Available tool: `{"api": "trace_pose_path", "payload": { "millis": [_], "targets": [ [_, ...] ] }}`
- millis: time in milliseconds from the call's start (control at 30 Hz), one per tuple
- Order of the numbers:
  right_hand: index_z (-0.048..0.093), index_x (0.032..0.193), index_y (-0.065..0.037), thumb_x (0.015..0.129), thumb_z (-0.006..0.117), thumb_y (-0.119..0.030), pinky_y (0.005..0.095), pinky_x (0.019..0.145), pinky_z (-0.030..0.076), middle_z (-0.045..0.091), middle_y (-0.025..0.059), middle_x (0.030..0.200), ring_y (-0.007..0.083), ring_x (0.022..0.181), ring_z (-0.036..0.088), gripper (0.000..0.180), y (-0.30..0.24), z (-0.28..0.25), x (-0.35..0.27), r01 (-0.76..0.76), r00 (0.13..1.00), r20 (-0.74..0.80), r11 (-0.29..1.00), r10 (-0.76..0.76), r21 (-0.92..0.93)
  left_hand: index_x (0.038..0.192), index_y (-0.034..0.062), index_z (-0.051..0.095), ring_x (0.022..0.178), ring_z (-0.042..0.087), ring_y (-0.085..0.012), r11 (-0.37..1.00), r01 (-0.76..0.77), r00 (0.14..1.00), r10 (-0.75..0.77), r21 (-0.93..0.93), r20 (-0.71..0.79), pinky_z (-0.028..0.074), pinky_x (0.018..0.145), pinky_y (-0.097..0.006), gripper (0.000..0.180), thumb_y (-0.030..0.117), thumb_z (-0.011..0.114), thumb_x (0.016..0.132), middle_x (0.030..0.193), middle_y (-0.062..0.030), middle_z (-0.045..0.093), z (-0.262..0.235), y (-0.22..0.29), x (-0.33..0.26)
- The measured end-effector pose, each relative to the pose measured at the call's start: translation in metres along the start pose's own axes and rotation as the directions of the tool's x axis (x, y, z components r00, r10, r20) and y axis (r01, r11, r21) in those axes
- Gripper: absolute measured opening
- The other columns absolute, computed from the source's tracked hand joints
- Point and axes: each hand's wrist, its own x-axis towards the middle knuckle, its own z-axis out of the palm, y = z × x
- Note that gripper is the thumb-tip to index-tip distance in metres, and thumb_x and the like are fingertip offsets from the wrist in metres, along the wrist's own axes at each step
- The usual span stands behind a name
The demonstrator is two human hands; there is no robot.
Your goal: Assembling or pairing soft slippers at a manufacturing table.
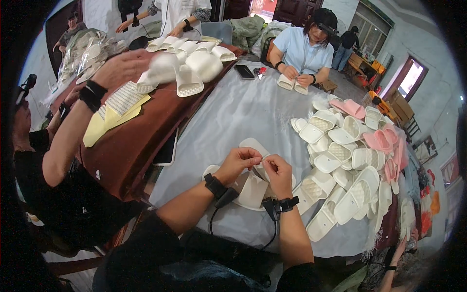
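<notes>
My left hand [236, 165] and my right hand [278, 174] meet above a pair of cream slippers, fingertips pinched together and almost touching. Between them is perhaps a tiny pale piece, too small to name. One slipper [252, 191] lies under my wrists, partly covered by them. The other slipper [252, 144] shows its end beyond my fingers, the rest hidden by my right hand. Both slippers rest on the grey table cover [214, 124].
Cream slippers [335, 155] are heaped on the right, with pink slippers [379, 139] among them. A white-edged phone [166, 149] lies at the left, a dark phone [244, 72] farther off. Across the table a person [304, 53] handles slippers; another person's hand [124, 65] moves over the brown table.
</notes>
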Motion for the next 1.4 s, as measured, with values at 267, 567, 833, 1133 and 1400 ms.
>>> {"api": "trace_pose_path", "payload": {
  "millis": [267, 567, 833, 1133, 1400],
  "targets": [
    [0.063, 0.086, 0.001, 0.087, 0.065, -0.007, 0.0273, 0.059, 0.042, 0.059, 0.0061, 0.073, 0.0121, 0.064, 0.053, 0.009, 0.003, 0.0, -0.001, 0.04, 0.999, -0.005, 0.999, -0.04, -0.007, 0.095, 0.0025, 0.069, 0.075, 0.057, -0.008, 1.0, 0.005, 1.0, -0.005, 0.006, 0.028, 0.047, 0.068, -0.024, 0.014, 0.015, 0.07, 0.091, 0.087, -0.0007, 0.067, -0.001, -0.002, -0.001],
    [0.063, 0.086, 0.002, 0.088, 0.064, -0.007, 0.0281, 0.06, 0.043, 0.06, 0.0075, 0.074, 0.0145, 0.064, 0.054, 0.009, 0.002, 0.001, -0.001, 0.025, 0.999, 0.025, 0.999, -0.024, -0.023, 0.096, 0.0017, 0.069, 0.074, 0.06, -0.0082, 1.0, -0.007, 0.999, 0.007, -0.003, 0.051, 0.05, 0.067, -0.024, 0.013, 0.013, 0.07, 0.09, 0.086, -0.0015, 0.067, -0.004, -0.008, 0.001],
    [0.063, 0.087, 0.001, 0.088, 0.066, -0.008, 0.0287, 0.06, 0.044, 0.061, 0.0075, 0.074, 0.0141, 0.063, 0.054, 0.01, 0.002, 0.002, 0.0, 0.017, 0.999, -0.031, 1.0, -0.017, 0.01, 0.102, 0.0039, 0.064, 0.081, 0.064, -0.0107, 0.997, -0.022, 0.997, 0.028, -0.072, 0.075, 0.051, 0.068, -0.025, 0.015, 0.014, 0.068, 0.092, 0.09, -0.0027, 0.067, 0.001, -0.002, 0.001],
    [0.062, 0.088, 0.002, 0.089, 0.065, -0.008, 0.0299, 0.06, 0.044, 0.061, 0.0097, 0.075, 0.0177, 0.064, 0.056, 0.01, 0.006, 0.002, 0.001, 0.043, 0.998, -0.044, 0.998, -0.045, -0.048, 0.1, 0.0018, 0.064, 0.085, 0.067, -0.0134, 0.998, -0.01, 0.998, 0.014, -0.056, 0.063, 0.054, 0.069, -0.027, 0.012, 0.012, 0.066, 0.093, 0.092, -0.005, 0.068, -0.001, -0.004, 0.002],
    [0.062, 0.09, 0.001, 0.089, 0.064, -0.007, 0.0314, 0.062, 0.047, 0.063, 0.0115, 0.078, 0.0206, 0.066, 0.06, 0.008, 0.01, 0.002, 0.001, 0.043, 0.999, -0.01, 0.998, -0.043, -0.037, 0.101, 0.0009, 0.066, 0.085, 0.064, -0.0127, 1.0, -0.009, 0.998, 0.009, -0.01, 0.065, 0.053, 0.072, -0.027, 0.014, 0.012, 0.067, 0.093, 0.093, -0.0052, 0.068, -0.001, -0.004, 0.002]
  ]
}}
